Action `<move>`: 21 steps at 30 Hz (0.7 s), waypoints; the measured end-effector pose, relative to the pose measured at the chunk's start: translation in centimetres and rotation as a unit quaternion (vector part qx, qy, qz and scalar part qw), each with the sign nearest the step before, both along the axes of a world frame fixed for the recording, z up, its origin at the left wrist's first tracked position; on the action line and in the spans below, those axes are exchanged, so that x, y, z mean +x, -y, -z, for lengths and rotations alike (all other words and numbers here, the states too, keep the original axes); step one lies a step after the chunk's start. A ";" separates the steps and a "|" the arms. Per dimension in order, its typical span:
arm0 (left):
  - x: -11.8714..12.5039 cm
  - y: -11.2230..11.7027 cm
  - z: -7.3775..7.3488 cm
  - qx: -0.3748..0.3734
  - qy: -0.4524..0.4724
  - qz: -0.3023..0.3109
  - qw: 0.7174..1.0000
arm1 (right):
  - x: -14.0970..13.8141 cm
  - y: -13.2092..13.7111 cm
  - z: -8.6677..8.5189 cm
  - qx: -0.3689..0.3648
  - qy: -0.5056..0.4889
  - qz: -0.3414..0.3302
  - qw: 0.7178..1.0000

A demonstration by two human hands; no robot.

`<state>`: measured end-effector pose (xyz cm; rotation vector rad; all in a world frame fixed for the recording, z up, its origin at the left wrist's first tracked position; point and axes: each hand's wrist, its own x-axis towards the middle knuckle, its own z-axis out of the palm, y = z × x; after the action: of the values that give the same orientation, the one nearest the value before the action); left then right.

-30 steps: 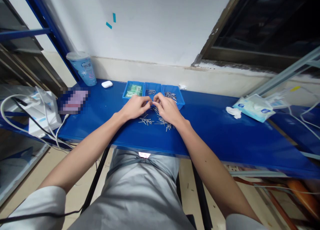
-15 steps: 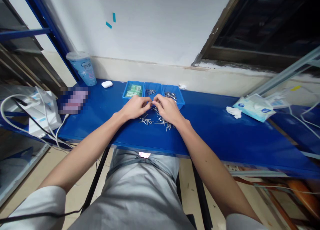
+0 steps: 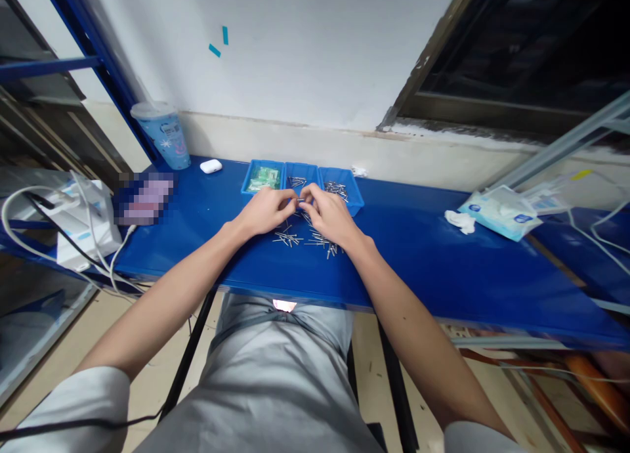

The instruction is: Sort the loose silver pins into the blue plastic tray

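Observation:
My left hand (image 3: 270, 211) and my right hand (image 3: 329, 214) meet fingertip to fingertip, just in front of the blue bins. Both are closed in a pinch around a small, shiny metal pin (image 3: 301, 200), mostly covered by the fingers. Below them on the table lie two loose piles of thin metal pins, a smaller left pile (image 3: 288, 238) and a larger right pile (image 3: 325, 243). The left bin (image 3: 244, 185) holds small green-and-white packets. More metal pins lie in the middle bin (image 3: 302, 169) and the right bin (image 3: 357, 192).
The blue table (image 3: 413, 256) runs along a white wall. At left stand a lidded cup (image 3: 170, 138), a white earbud case (image 3: 211, 166), a pixelated phone-like object (image 3: 146, 200) and a white power strip (image 3: 88, 226) with cables. A tissue box (image 3: 502, 211) and crumpled tissue (image 3: 460, 221) lie right.
My fingers have shifted slightly, and a bit more of the metal pin shows between the fingertips. The piles and bins look the same.

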<state>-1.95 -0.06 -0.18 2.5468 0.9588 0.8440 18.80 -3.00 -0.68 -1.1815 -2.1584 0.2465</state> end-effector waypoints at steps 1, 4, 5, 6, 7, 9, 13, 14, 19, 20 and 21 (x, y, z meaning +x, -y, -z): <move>0.0 0.0 0.0 0.000 -0.001 0.002 1.000 | 0.0 0.0 0.0 0.007 0.003 0.003 1.000; 0.0 0.0 0.0 -0.004 -0.001 0.012 1.000 | 0.0 -0.1 0.1 0.005 0.022 0.025 0.999; 0.0 0.0 0.1 -0.005 -0.001 0.013 1.000 | 0.0 -0.1 0.1 -0.001 0.026 0.032 0.999; 0.0 0.0 0.1 -0.005 0.000 0.012 1.000 | 0.0 -0.1 0.1 -0.008 0.025 0.033 0.999; 0.0 0.0 0.1 -0.004 -0.001 0.010 1.000 | 0.0 -0.1 0.1 -0.012 0.020 0.029 0.999; 0.0 -0.1 0.1 0.001 -0.001 0.007 1.000 | -0.1 -0.1 0.1 -0.010 0.003 0.013 1.000; 0.0 -0.1 0.2 0.003 -0.004 0.007 1.000 | -0.1 -0.1 0.1 0.004 0.006 0.016 1.000; 0.0 -0.1 0.2 0.001 -0.007 0.011 1.000 | -0.1 -0.1 0.1 0.003 0.011 0.022 1.000; 0.0 -0.1 0.2 0.001 -0.012 0.016 1.000 | -0.1 0.0 0.1 -0.005 0.002 0.016 1.000; 0.0 -0.1 0.2 0.003 -0.009 0.013 1.000 | 0.0 0.0 0.1 -0.002 -0.002 0.008 1.000; 0.0 -0.1 0.2 0.005 -0.008 0.011 1.000 | 0.0 -0.1 0.1 0.001 -0.002 0.002 1.000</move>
<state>-1.96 0.03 -0.38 2.5715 0.9308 0.8264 18.78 -2.93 -0.82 -1.1818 -2.1516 0.2445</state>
